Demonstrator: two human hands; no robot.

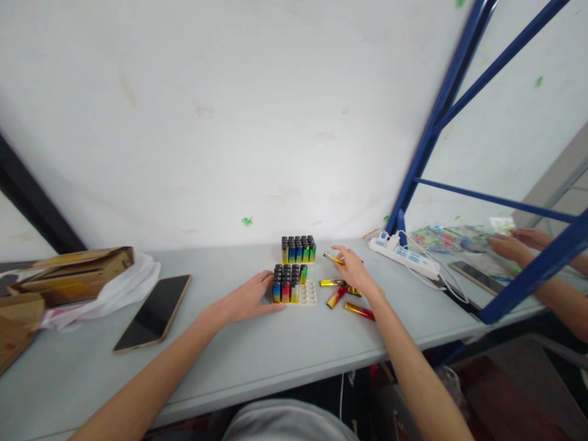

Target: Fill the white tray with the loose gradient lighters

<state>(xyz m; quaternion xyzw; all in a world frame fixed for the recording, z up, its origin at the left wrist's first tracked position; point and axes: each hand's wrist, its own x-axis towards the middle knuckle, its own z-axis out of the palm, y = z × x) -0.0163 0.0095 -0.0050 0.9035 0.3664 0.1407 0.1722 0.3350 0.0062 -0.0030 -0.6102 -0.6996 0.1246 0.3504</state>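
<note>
My left hand (250,298) curls round the left side of a white tray (310,300), its thumb along the front edge and its fingertips against the outer lighters. Upright lighters (285,288) with black tops and shiny coloured bodies fill most of that tray; round holes show at its right front. My right hand (353,268) pinches a yellow-gold lighter (334,258), lying level, above the table right of the tray. Below that hand lie several loose lighters: a yellow one (331,283), a red-and-gold one (337,297) and a red one (360,311); another is partly covered.
Behind the tray stands a second block of upright lighters (298,250). A phone (154,313), a plastic bag (114,291) and a cardboard box (87,278) lie left. On the right are a power strip (404,257), a blue metal frame (425,135) and another person's hands (509,248).
</note>
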